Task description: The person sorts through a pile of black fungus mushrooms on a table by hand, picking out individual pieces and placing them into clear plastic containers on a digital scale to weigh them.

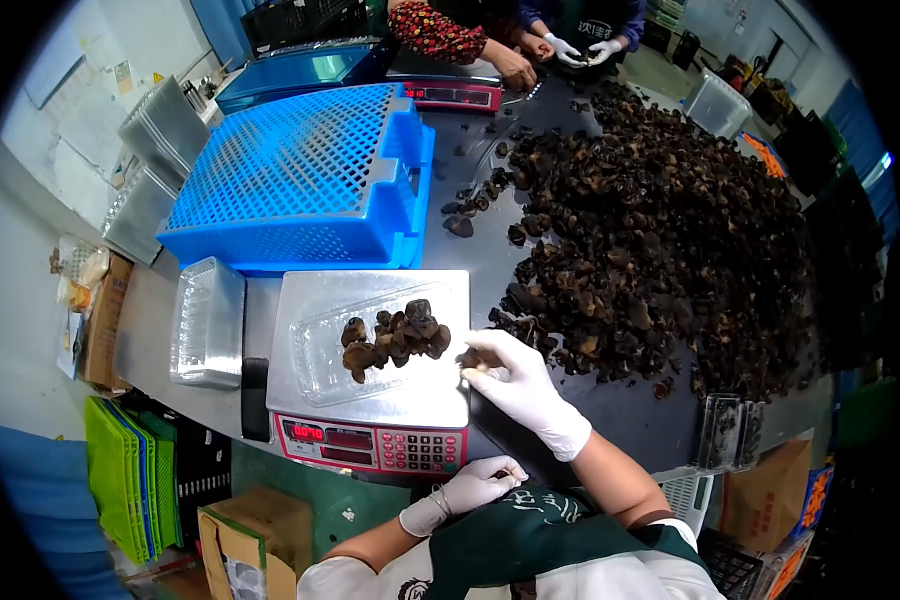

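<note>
A clear plastic tray [315, 367] lies on the metal pan of a red-framed digital scale [368, 412]. A small clump of dark wood ear mushrooms [395, 338] sits in the tray. My right hand [530, 392], white-gloved, is at the pan's right edge, its thumb and fingers pinched round a dark wood ear mushroom [473, 358]. Close to my apron, below the scale's right corner, my gloved left hand [470, 488] is curled closed. Something small and dark shows between its fingers, too little to name. A large heap of wood ear mushrooms [660, 240] covers the table's right side.
Upturned blue mesh crates [290, 160] stand behind the scale, and nested clear trays [208, 325] to its left. Across the table, co-workers' hands [585, 52] work near a second red scale [452, 95]. More clear trays [728, 430] stand at the table's right front edge.
</note>
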Demonstrator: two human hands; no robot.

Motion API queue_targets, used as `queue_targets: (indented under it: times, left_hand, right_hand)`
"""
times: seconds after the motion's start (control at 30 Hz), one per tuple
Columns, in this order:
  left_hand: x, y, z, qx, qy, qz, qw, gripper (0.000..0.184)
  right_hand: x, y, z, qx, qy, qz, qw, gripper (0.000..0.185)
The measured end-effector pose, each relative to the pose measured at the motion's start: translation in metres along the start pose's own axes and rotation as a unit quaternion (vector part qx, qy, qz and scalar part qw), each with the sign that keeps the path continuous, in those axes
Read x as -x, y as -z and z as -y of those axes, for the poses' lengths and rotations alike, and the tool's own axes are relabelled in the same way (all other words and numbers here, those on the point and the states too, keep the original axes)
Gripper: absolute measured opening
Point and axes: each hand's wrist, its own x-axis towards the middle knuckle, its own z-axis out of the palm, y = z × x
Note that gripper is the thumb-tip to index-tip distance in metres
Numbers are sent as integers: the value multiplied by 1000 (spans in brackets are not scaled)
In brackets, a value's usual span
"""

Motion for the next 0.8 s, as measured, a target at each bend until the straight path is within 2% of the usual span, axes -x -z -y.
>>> queue_targets:
  times: [0.03,0.1,0.17,0.2,0.23,0.3,0.33,0.37,0.4,0.43,0.47,0.5,0.53,0.57,0.63,0.67,0.7,0.77,0.8]
  left_hand:
    - [2,-1,-3,-13,-15,-17,1000,11]
    - [7,0,-11,-24,-18,-22,999,11]
    - [14,-2,-23,-39,-7,-75,996,11]
    - [15,-6,-19,-56,-56,-140,987,11]
    - [14,-7,-19,-54,-57,-143,987,11]
    - [15,-10,-22,-140,-245,-305,909,11]
    - [21,-10,-36,-177,-220,-321,904,20]
    - [20,-9,-49,-176,-220,-321,904,20]
    - [16,-6,-62,-291,-279,-291,868,27]
    - [14,-5,-67,-401,-334,-253,815,34]
    - [6,-8,-62,-428,-365,-244,790,44]
    - [5,-8,-67,-413,-382,-214,799,40]
    - [4,-5,-75,-408,-390,-200,801,38]
    - [4,3,-82,-403,-396,-185,804,36]
    - [11,28,-93,-374,-396,-282,790,18]
    - [17,40,-104,-405,-374,-383,741,15]
    - [19,66,-97,-456,-387,-461,656,15]
    - [28,95,-113,-413,-330,-542,654,15]
    - [31,112,-113,-442,-313,-560,627,16]
  right_hand:
    - [-5,-4,6,-29,-8,11,999,39]
    - [-10,-8,11,7,56,-1,998,37]
    - [-4,-6,8,25,65,-8,998,36]
    - [3,-3,5,44,71,-17,996,35]
    - [11,0,-3,62,91,-21,994,34]
    - [36,10,-20,46,-15,49,998,29]
    - [49,13,-26,-63,-107,83,989,28]
    - [62,15,-33,-172,-197,114,959,29]
    - [74,15,-45,-245,-216,141,935,41]
    - [83,13,-38,-387,-344,122,847,52]
    - [91,17,-40,-471,-354,116,800,53]
    - [99,27,-43,-550,-359,110,746,53]
    - [107,33,-58,-595,-310,128,730,51]
    - [120,42,-65,-590,-293,77,748,46]
    - [136,70,-63,-451,-283,46,845,43]
    - [147,85,-64,-371,-281,61,883,43]
    - [159,99,-66,-288,-277,76,913,43]
    - [187,125,-63,-78,-384,183,902,45]
    - [189,128,-53,93,-421,220,875,44]
